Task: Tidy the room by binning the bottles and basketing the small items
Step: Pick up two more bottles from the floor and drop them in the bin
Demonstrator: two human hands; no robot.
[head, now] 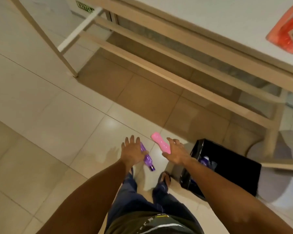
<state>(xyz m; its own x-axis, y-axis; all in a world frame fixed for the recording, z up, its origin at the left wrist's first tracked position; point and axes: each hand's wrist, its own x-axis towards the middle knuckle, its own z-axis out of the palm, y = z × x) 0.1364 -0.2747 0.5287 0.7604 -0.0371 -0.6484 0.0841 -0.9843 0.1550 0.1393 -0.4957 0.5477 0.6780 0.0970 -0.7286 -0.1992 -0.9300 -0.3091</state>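
Below you, pale glossy floor tiles (49, 115) spread toward a wooden table (201, 19) far right. Your left hand (131, 152) holds a purple bottle (147, 157), your right hand (175, 153) a pink bottle (160, 143). Near right stands the black bin (230, 168).

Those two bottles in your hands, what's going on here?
A person stands on the tiled floor tidying up. The left hand holds a purple bottle and the right hand holds a pink bottle. A black bin sits on the floor just to their right, beside a wooden table, with what looks like another bottle already inside. Neither held bottle is over the bin yet. An orange packet lies on the table.
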